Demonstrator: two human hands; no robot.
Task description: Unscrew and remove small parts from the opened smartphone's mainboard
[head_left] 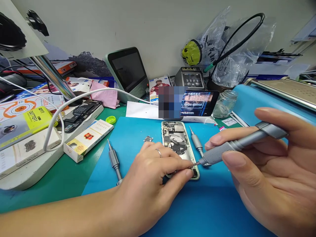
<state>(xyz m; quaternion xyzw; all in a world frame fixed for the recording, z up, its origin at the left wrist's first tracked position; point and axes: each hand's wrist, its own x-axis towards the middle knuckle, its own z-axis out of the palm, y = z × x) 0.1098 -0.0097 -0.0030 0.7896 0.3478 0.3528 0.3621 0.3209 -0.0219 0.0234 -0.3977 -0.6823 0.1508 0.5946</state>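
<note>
While I look on from far off through the head view, the phone [179, 140] lies open on the blue mat [202, 204], partly under the left hand [153, 177]. That hand is bent, its thumb and first finger almost meeting by the tip of the driver [217, 154]. I cannot tell if they pinch the tip. The right hand [278, 174] is half curled and has hold of the driver, which slants down toward the phone's near right corner.

I judge the phone to be light and stiff, but its bare insides look easy to break, so I would hold it by its long sides. The driver's fine ridges should help stop slips, so I would grip there.

The phone has a thin, pale rim with round corners, and black and silver bits inside. Left of the left hand lies another metal driver [114, 159]; beyond its knuckles is a tiny, jagged part [148, 139]. A third driver [197, 143] lies just past the fingertips.
</note>
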